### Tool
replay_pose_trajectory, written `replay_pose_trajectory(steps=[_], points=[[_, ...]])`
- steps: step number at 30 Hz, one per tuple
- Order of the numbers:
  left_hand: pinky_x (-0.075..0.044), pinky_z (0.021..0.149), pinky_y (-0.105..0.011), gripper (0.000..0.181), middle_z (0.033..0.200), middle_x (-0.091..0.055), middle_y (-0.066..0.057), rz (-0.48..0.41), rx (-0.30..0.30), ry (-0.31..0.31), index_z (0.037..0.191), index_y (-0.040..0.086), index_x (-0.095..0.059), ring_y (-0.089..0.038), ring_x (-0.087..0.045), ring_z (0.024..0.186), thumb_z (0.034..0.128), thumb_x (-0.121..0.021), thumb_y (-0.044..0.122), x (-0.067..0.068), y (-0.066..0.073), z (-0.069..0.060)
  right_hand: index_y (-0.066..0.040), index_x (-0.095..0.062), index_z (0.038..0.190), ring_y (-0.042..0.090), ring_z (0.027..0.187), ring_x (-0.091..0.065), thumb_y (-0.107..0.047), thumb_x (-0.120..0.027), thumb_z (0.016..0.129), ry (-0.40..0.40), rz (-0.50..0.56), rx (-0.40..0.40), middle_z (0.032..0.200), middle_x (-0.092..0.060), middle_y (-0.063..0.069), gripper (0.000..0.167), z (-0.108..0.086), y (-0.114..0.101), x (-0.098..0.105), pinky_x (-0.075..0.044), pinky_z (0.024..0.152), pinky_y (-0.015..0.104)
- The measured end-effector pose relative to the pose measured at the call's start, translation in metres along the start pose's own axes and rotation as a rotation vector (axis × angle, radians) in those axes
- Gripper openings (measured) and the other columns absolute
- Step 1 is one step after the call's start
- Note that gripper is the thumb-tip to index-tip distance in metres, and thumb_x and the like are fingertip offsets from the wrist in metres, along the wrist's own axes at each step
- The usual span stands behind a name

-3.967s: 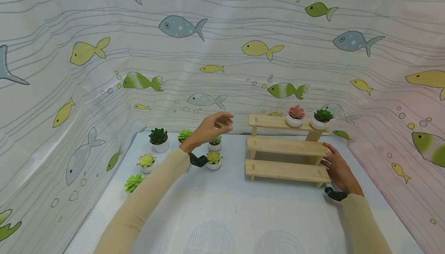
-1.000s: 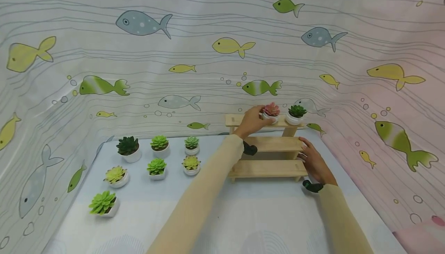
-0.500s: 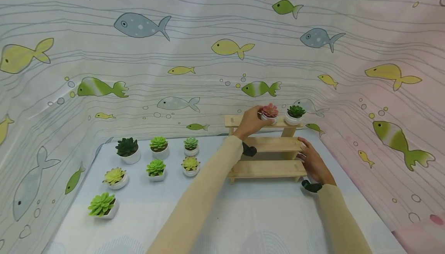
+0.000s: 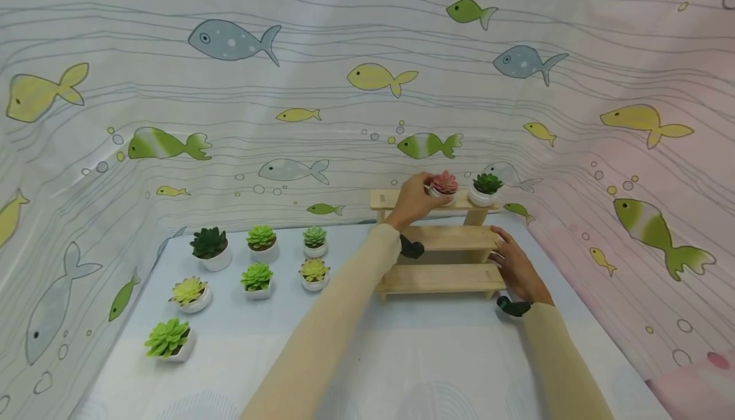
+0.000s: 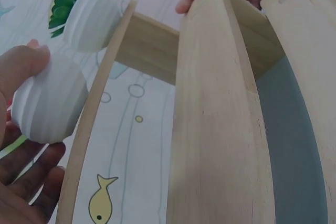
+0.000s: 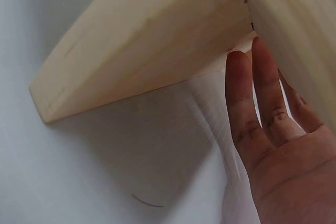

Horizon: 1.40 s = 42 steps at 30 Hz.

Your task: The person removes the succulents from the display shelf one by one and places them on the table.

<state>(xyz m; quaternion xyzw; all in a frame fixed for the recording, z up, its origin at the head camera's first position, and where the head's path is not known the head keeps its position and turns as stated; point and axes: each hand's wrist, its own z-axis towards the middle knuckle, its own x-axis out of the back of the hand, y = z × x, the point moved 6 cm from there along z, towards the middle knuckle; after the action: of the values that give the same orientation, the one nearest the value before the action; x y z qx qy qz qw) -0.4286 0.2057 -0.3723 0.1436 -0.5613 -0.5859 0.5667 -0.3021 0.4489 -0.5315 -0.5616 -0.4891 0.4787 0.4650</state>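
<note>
My left hand (image 4: 415, 202) grips the white pot of a pink succulent (image 4: 445, 182) at the top step of a three-step wooden stand (image 4: 439, 276). In the left wrist view, thumb and fingers lie around that ribbed white pot (image 5: 50, 103), by the top board's edge. Beside it, on the same step, stands a dark green succulent (image 4: 485, 189) in a white pot. My right hand (image 4: 519, 273) holds the stand's right end at the middle step. In the right wrist view, its fingertips (image 6: 240, 72) touch the wood from below.
On the table's left side stand several potted succulents, among them a dark green one (image 4: 210, 247), a yellow-green one (image 4: 191, 293) and a bright green one (image 4: 169, 339). A fish-patterned curtain (image 4: 344, 120) closes off the back and both sides. The table (image 4: 367, 369) has a pale cloth.
Over four seconds my left hand has moved right from above the left succulents and taken hold of the pink succulent's pot. My right hand has stayed at the stand; little differs within the last second.
</note>
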Motion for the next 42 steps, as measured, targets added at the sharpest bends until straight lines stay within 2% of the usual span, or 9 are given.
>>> replay_pose_trajectory(steps=[5, 9, 12, 17, 23, 27, 37, 42], points=[[-0.052, 0.076, -0.022, 0.056, 0.114, -0.067, -0.003, -0.015, -0.006, 0.006, 0.132, 0.006, -0.064, -0.013, -0.061, 0.091, 0.0863, -0.086, 0.029, 0.008, -0.001, -0.004, -0.037, -0.021, 0.161, 0.032, 0.136, -0.036, -0.044, -0.045, 0.111, 0.009, -0.007, 0.001, 0.163, -0.021, 0.012, 0.056, 0.001, 0.0, -0.002, -0.049, 0.094, 0.033], [-0.053, 0.077, -0.023, 0.057, 0.115, -0.068, -0.002, -0.044, -0.008, 0.011, 0.132, 0.007, -0.065, -0.015, -0.064, 0.094, 0.0853, -0.087, 0.031, 0.015, -0.003, -0.008, -0.036, -0.016, 0.163, 0.034, 0.14, -0.033, -0.045, -0.044, 0.111, 0.014, -0.023, -0.007, 0.165, -0.018, 0.012, 0.06, 0.001, 0.001, -0.002, -0.042, 0.103, 0.044], [-0.054, 0.079, -0.024, 0.058, 0.118, -0.069, -0.003, -0.056, -0.033, 0.01, 0.133, 0.006, -0.065, -0.018, -0.065, 0.097, 0.0852, -0.087, 0.031, 0.019, -0.003, -0.012, -0.035, -0.015, 0.164, 0.035, 0.14, -0.033, -0.045, -0.044, 0.111, 0.014, -0.023, -0.003, 0.166, -0.018, 0.012, 0.061, 0.001, 0.001, -0.001, -0.04, 0.106, 0.048], [-0.053, 0.083, -0.025, 0.059, 0.119, -0.068, -0.004, -0.037, -0.084, 0.024, 0.133, 0.006, -0.065, -0.02, -0.065, 0.1, 0.085, -0.087, 0.031, 0.028, -0.003, -0.018, -0.034, -0.017, 0.163, 0.031, 0.134, -0.038, -0.044, -0.044, 0.111, 0.007, -0.011, 0.013, 0.161, -0.025, 0.011, 0.06, 0.001, 0.001, -0.001, -0.047, 0.097, 0.037], [-0.054, 0.081, -0.025, 0.061, 0.117, -0.067, 0.001, -0.045, -0.094, 0.028, 0.135, 0.009, -0.064, -0.016, -0.064, 0.099, 0.0847, -0.087, 0.034, 0.037, -0.005, -0.027, -0.037, -0.022, 0.161, 0.025, 0.126, -0.045, -0.04, -0.044, 0.112, 0.001, 0.001, 0.017, 0.154, -0.032, 0.006, 0.054, -0.001, 0.002, -0.001, -0.05, 0.091, 0.031], [-0.055, 0.08, -0.026, 0.061, 0.116, -0.067, 0.001, -0.061, -0.101, 0.018, 0.136, 0.01, -0.064, -0.014, -0.063, 0.098, 0.0851, -0.087, 0.035, 0.042, -0.005, -0.03, -0.037, -0.022, 0.161, 0.025, 0.125, -0.045, -0.039, -0.044, 0.112, 0.002, 0.003, 0.021, 0.154, -0.03, 0.007, 0.054, -0.001, 0.001, 0.0, -0.051, 0.09, 0.032], [-0.055, 0.083, -0.027, 0.06, 0.119, -0.066, 0.002, -0.066, -0.085, 0.0, 0.137, 0.013, -0.063, -0.012, -0.063, 0.1, 0.0855, -0.086, 0.034, 0.058, -0.008, -0.046, -0.037, -0.017, 0.164, 0.024, 0.127, -0.044, -0.04, -0.046, 0.111, -0.001, 0.018, -0.008, 0.158, -0.025, 0.006, 0.06, 0.002, 0.001, -0.002, -0.05, 0.091, 0.031], [-0.055, 0.083, -0.028, 0.062, 0.118, -0.066, 0.004, -0.067, -0.083, -0.008, 0.138, 0.014, -0.062, -0.01, -0.063, 0.1, 0.0859, -0.086, 0.037, 0.066, -0.011, -0.056, -0.038, -0.015, 0.164, 0.03, 0.134, -0.036, -0.041, -0.044, 0.111, -0.008, 0.01, -0.014, 0.163, -0.018, 0.009, 0.06, 0.0, 0.001, -0.003, -0.051, 0.089, 0.028]])
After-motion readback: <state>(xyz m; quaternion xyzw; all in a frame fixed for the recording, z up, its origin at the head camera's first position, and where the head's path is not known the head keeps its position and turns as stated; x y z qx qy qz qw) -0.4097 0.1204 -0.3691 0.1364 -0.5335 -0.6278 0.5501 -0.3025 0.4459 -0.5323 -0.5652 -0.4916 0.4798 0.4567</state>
